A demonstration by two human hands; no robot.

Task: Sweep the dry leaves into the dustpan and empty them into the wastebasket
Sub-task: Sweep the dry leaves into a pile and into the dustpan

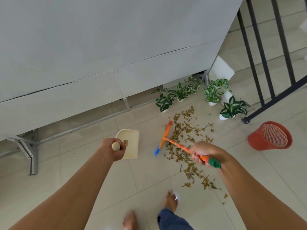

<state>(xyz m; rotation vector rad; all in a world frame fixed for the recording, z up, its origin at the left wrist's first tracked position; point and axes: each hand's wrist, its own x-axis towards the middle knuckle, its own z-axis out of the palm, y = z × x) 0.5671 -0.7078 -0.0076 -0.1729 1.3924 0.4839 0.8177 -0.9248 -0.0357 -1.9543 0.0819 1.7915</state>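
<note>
dry brown leaves (pixel 187 138) lie scattered on pale floor tiles (pixel 99 176), centre-right, trailing near toward the right foot (pixel 171 201). left hand (pixel 114 149) fingers closed around the round wooden knob of the dustpan (pixel 130 143) handle; cream pan sits left of the leaves, apart from them, whether it touches the floor i cannot tell. right hand (pixel 205 153) fingers wrapped around the orange broom (pixel 166 135) handle just below its green end cap. broom head orange with a blue tip, at the left edge of the leaf pile. red wastebasket (pixel 270 136) stands on the floor far right, apart from the leaves. four potted plants (pixel 214 93) line the far side by the white wall (pixel 99 47). black railing (pixel 265 63) at far right.
</note>
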